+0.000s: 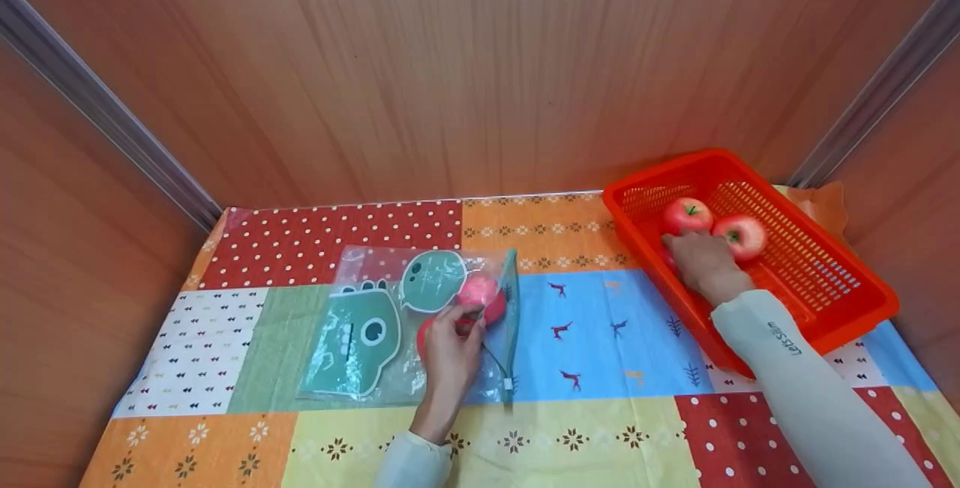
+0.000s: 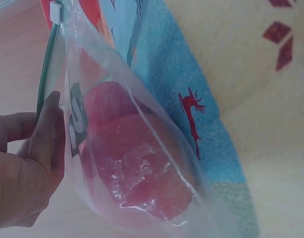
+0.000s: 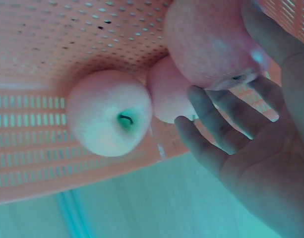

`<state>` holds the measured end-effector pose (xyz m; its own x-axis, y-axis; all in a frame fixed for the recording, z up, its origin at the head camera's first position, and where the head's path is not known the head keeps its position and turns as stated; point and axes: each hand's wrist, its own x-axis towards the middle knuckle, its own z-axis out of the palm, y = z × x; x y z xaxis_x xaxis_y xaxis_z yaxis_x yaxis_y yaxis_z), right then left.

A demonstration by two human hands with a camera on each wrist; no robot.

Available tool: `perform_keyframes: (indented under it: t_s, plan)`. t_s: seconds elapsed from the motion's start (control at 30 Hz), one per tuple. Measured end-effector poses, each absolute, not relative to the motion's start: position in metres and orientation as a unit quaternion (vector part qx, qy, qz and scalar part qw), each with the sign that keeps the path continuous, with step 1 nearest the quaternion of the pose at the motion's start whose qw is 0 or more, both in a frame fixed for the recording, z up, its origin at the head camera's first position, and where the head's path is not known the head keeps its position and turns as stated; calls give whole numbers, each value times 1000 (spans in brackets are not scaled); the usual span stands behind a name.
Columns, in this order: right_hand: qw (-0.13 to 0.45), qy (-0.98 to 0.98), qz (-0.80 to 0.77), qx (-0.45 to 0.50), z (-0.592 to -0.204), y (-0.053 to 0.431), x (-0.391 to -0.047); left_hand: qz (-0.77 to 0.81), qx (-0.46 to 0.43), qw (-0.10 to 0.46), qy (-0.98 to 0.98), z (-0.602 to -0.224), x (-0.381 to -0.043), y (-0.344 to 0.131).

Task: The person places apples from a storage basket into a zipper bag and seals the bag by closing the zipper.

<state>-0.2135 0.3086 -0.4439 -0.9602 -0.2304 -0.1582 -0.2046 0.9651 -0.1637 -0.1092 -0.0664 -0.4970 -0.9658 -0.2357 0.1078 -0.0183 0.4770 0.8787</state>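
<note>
My left hand (image 1: 452, 353) pinches the green zip edge (image 2: 44, 74) of a clear zip bag (image 1: 349, 349) printed with a green cartoon creature. Red apples (image 2: 147, 163) show through the plastic, partly behind the hand in the head view. Over at the right, my right hand (image 1: 705, 267) reaches into an orange-red plastic basket (image 1: 796, 237). Its thumb and fingers are curved round an apple (image 3: 211, 39), which the hand mostly covers in the head view. Beside that lie two more apples, one with its stem facing up (image 3: 109, 113), the other (image 3: 171, 91) partly hidden behind the held one.
A patchwork-print cloth (image 1: 585, 435) covers the table. A wooden panel (image 1: 480, 76) rises along the back, with side panels left and right. The basket stands angled at the right, its near wall between the bag and the apples inside.
</note>
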Motion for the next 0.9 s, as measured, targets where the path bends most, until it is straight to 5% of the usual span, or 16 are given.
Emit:
perform_keyframes:
  t_s: [0.43, 0.9]
  plan:
    - [98, 984, -103, -107, -433, 316, -201, -508, 72, 102, -852, -497, -109, -67]
    - [38, 989, -78, -122, -414, 325, -175, -511, 72, 100, -851, -497, -109, -67]
